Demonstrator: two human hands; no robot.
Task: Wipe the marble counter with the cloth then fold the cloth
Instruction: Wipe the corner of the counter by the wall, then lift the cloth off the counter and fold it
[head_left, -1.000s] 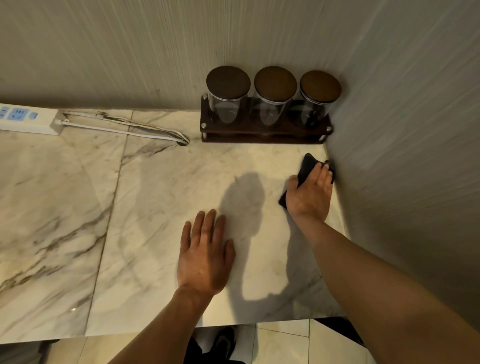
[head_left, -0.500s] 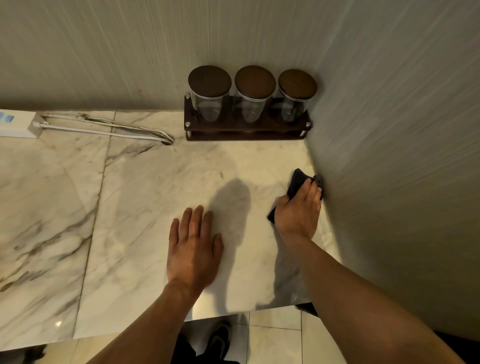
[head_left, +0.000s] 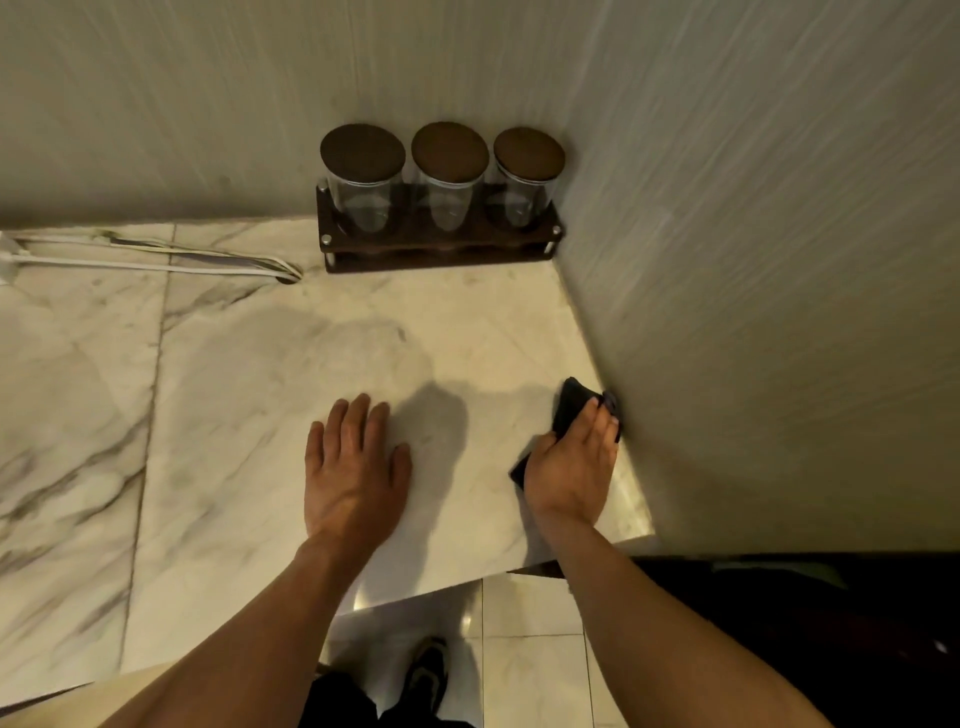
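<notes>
A small dark cloth (head_left: 570, 406) lies on the white marble counter (head_left: 260, 395), pressed against the right-hand wall. My right hand (head_left: 574, 462) rests on top of it with fingers together, holding it down; most of the cloth is hidden under the palm, with one corner showing behind the fingers and another at the thumb side. My left hand (head_left: 353, 467) lies flat on the counter to the left, fingers spread, holding nothing.
Three glass jars with dark lids (head_left: 449, 176) stand in a dark wooden rack (head_left: 441, 252) in the back corner. White cables (head_left: 156, 260) run along the back wall to a hole in the counter. The counter's front edge lies just behind my wrists; floor tiles and a shoe (head_left: 428, 670) show below.
My right hand has slid the cloth along the right wall toward the counter's front edge. My left hand has stayed flat in about the same spot. The view shifted right and down.
</notes>
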